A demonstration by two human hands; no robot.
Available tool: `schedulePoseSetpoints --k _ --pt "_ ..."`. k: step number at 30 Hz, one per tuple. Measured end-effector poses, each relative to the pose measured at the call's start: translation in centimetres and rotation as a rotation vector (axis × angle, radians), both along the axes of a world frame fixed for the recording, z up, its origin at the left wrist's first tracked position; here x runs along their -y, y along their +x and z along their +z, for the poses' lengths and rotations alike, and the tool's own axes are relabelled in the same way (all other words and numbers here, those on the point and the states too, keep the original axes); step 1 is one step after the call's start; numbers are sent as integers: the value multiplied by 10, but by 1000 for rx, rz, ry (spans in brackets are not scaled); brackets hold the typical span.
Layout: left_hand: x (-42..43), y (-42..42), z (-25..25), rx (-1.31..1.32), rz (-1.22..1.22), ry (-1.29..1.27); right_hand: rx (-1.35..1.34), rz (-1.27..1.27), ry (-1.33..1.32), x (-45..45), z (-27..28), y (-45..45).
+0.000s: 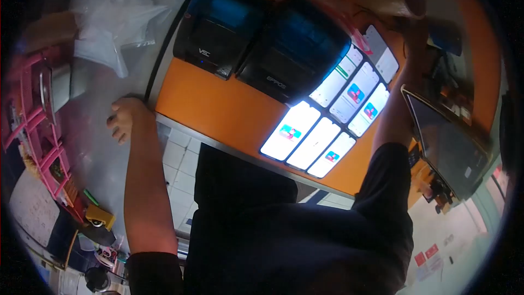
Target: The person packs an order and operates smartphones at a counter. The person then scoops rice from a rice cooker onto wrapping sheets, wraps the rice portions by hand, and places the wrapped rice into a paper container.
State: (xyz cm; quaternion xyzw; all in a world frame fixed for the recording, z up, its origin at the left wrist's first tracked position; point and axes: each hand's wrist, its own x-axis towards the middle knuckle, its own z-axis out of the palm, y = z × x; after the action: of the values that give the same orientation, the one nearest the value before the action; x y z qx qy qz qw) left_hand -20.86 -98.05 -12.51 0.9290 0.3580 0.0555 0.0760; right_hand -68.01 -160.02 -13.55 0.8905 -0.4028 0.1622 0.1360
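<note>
My left hand (130, 119) rests on the grey metal surface (101, 150), beside the edge of the orange table (204, 101). Its fingers are loosely bent and a little apart, with nothing in them. My right arm reaches past the right side of several lit phones (355, 93) laid in rows. My right hand (416, 33) is dim and blurred near the far corner, and its fingers cannot be made out. Left of the phones stand two black printers, one marked VSC (215, 27) and one marked EPPOS (295, 49).
Clear plastic bags (117, 30) lie at the upper left, above a pink rack (43, 131). A dark flat screen or panel (450, 142) stands right of my right arm. A grey phone (382, 52) lies at the far end of the rows.
</note>
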Motion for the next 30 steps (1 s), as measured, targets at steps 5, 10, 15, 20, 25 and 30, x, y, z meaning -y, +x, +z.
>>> schedulePoseSetpoints --k 5,10,15,20,25,30 --pt "27 -11 25 -33 69 -90 -92 -103 -164 -38 20 3" --pt "1 -4 15 -437 -216 78 -325 -206 -365 -97 27 -44" --pt "-7 6 -15 -3 47 -69 -205 -190 -836 -175 -36 -107" --pt "-1 -3 -4 -6 5 -113 197 -386 -64 -339 41 -104" --pt "-31 29 -62 74 -54 -238 361 -332 -197 -451 76 -121" --pt "-21 10 -11 -1 16 -398 478 -280 -121 -533 123 -124"
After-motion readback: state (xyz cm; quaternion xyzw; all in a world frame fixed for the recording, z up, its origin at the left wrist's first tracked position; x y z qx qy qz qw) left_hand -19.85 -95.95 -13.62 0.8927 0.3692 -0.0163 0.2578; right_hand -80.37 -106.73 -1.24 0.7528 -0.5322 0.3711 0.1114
